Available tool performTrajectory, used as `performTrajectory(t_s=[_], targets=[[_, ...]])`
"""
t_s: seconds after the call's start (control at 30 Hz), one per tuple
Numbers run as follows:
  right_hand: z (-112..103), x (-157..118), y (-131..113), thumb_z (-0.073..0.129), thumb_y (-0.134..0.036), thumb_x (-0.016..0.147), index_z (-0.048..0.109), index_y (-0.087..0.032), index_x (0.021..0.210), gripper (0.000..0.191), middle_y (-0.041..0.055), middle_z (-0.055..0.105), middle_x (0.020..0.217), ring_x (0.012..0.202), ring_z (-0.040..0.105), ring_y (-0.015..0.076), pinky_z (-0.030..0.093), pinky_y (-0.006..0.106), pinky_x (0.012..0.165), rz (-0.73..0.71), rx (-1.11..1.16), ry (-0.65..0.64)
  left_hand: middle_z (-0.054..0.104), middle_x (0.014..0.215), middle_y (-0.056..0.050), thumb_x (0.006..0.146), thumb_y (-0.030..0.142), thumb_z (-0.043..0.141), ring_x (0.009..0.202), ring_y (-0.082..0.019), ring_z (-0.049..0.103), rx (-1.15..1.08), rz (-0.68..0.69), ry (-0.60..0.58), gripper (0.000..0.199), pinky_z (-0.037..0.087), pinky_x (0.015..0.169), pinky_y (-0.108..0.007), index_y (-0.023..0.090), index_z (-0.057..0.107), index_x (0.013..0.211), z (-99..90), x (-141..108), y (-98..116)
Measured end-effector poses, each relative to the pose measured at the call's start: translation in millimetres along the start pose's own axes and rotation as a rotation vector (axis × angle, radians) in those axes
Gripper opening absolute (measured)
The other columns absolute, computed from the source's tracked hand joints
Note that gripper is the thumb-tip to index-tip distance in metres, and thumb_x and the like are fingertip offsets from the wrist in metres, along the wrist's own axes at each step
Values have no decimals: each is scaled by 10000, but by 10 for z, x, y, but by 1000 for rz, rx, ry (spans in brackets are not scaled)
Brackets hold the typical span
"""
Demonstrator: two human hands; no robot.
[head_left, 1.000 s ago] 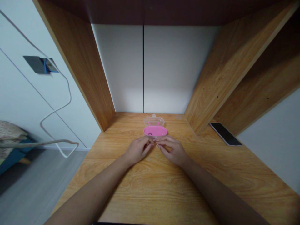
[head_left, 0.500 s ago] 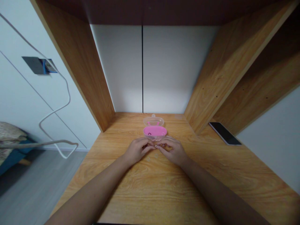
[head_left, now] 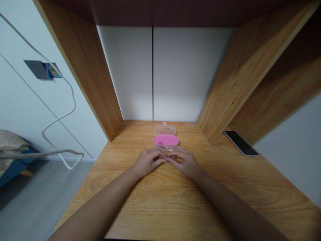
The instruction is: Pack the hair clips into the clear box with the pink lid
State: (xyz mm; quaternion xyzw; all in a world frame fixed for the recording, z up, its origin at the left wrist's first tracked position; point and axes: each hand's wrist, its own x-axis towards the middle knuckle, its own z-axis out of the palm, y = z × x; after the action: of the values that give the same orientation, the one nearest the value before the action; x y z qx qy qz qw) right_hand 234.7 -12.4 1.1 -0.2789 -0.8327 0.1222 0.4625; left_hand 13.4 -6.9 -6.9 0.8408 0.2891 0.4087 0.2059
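Observation:
My left hand (head_left: 149, 161) and my right hand (head_left: 184, 160) meet fingertip to fingertip low over the wooden desk. Both are closed in a pinch around a tiny pale item (head_left: 166, 158), too small for me to name. Just beyond my fingers stands a small oval plastic case (head_left: 166, 140) with clear sides and a pink inside; its near edge is partly hidden by my hands. A dark ring-like piece shows at the left of the pink surface. The case's clear lid (head_left: 165, 129) lies folded back behind it. Faint clear bits (head_left: 167, 166) lie on the desk near my thumbs.
A phone (head_left: 241, 143) lies on the desk at the right, beside a wooden upright panel (head_left: 225, 100). Another panel (head_left: 85, 67) rises at the left. A white cable (head_left: 71, 100) hangs in front of the wall on the left. Overhead is a dark shelf (head_left: 160, 13).
My fingertips have drawn slightly closer together around the tiny item, which shows less now. The case, lid and phone have stayed in place.

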Motion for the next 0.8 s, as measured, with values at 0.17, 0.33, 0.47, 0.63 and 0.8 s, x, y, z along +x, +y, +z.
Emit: performTrajectory(t_s=[0.17,0.33,0.47,0.63,0.8], targets=[[4,-21,41,689,-184,911,741,-262,1024,147,60,773,1037,1024,710,216,577,376,902,45,2,-50,755,846,-28,942,307,659,678,-107,652,26,-2,-13,139,498,677,-199,180,713,922,3,6,17],[0,-35,44,684,-197,912,732,-245,972,91,64,755,979,963,707,209,576,359,860,67,-6,-58,760,866,-25,945,294,652,665,-106,642,41,-38,-11,132,495,660,-201,187,727,962,4,4,20],[2,-41,33,690,-218,915,723,-234,944,47,64,750,952,925,704,204,571,354,841,81,20,-64,775,918,-36,930,340,673,700,-123,665,92,-67,-22,195,506,669,-218,202,743,1049,-13,6,17],[0,-36,28,694,-224,917,723,-232,944,41,59,756,920,915,708,204,572,352,829,70,27,-66,766,839,-33,943,335,652,689,-125,661,155,-43,-32,177,501,674,-225,215,776,985,-20,5,1],[-4,-19,22,694,-230,915,726,-240,941,42,56,771,926,924,721,208,584,351,827,50,0,-44,756,819,-29,935,278,644,676,-121,651,168,-18,-20,153,497,666,-225,209,771,983,-20,2,13]])
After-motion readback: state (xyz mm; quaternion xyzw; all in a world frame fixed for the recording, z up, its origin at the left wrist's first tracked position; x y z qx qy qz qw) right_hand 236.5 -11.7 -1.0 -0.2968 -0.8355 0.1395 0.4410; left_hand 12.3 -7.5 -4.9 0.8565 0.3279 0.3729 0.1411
